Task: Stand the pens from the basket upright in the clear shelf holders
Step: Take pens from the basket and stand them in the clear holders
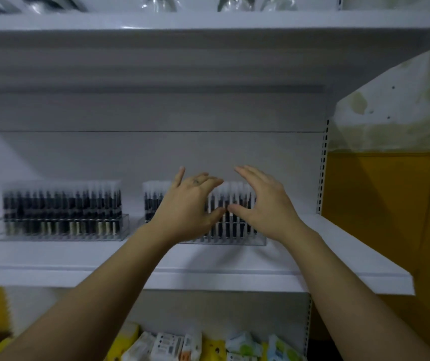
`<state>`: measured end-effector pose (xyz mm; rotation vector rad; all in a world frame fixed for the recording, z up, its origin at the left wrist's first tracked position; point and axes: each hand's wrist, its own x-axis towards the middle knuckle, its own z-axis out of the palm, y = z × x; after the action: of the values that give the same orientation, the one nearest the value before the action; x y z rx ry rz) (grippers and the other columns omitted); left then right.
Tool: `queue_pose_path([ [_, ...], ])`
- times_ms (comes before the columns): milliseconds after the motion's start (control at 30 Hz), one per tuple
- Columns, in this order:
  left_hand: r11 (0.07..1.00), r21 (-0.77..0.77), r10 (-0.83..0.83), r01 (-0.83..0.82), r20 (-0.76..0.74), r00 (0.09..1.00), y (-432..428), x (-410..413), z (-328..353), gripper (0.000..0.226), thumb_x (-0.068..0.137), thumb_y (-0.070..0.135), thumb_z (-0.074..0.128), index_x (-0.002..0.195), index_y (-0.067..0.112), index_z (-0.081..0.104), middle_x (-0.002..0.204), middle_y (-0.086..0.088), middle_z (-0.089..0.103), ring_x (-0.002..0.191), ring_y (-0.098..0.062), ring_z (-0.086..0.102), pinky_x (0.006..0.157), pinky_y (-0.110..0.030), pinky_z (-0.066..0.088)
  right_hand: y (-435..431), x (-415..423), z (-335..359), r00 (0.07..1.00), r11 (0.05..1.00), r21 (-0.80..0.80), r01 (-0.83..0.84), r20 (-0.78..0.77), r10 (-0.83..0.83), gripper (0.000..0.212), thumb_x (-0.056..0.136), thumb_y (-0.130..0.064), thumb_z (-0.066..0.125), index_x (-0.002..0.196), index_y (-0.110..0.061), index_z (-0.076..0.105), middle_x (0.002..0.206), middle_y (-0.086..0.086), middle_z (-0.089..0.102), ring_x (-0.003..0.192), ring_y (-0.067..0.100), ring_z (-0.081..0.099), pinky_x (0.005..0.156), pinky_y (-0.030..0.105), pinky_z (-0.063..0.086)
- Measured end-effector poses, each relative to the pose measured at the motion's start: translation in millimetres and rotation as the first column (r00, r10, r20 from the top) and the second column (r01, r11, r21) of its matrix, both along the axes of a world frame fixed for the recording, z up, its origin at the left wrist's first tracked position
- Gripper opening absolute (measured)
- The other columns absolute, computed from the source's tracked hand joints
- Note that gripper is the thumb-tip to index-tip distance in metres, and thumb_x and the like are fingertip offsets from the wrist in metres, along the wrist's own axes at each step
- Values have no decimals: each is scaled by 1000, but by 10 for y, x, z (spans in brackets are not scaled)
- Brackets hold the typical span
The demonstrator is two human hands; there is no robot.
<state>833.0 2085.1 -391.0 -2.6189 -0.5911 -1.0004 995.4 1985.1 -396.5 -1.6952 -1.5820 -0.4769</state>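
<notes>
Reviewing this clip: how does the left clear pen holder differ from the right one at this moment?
The left holder stands in full view with no hand near it; the right holder is partly hidden behind the left hand and right hand. The left holder's front row shows several pale barrels; the right holder's visible pens look dark. Both are clear, packed with upright pens, on the same white shelf.

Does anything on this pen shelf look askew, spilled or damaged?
Nothing stands out. Pens stand upright in even rows in the left holder and the right holder, both flat on the shelf. The left hand and right hand are open in front of the right holder. Blur hides fine detail.
</notes>
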Motion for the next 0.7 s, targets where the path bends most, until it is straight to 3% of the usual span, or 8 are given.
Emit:
queue_pose_path([
  [200,997,-67,31,-30,4,1000,-57,-720,-309,68,90,59,50,147,24,36,151,3,39,143,-14,27,121,-39,4,5,-578,-216,995,995,-25,-99,-1,99,78,83,-42,71,149,-34,30,156,-10,29,145,12,21,121,41,13],
  [433,979,-133,150,-153,-29,988,-73,-1520,-762,82,83,71,45,149,24,31,153,4,35,144,-16,25,121,-40,7,120,-1226,-637,974,967,-162,-197,77,212,77,86,-50,64,151,-37,24,159,-12,21,147,11,14,119,32,3],
  [567,963,-196,183,-186,-35,983,-168,-1842,-1015,85,84,63,57,151,23,26,155,4,31,145,-16,22,117,-31,15,169,-1493,-950,957,940,-224,-259,72,281,73,87,-48,63,150,-35,27,158,-13,23,146,10,16,118,29,8],
  [700,928,-305,200,-214,-78,977,-233,-2090,-1350,85,85,61,57,153,26,20,158,7,23,147,-13,14,117,-31,19,209,-1719,-1350,948,909,-297,-291,37,316,74,87,-51,62,150,-38,27,156,-14,25,144,10,19,118,32,16],
])
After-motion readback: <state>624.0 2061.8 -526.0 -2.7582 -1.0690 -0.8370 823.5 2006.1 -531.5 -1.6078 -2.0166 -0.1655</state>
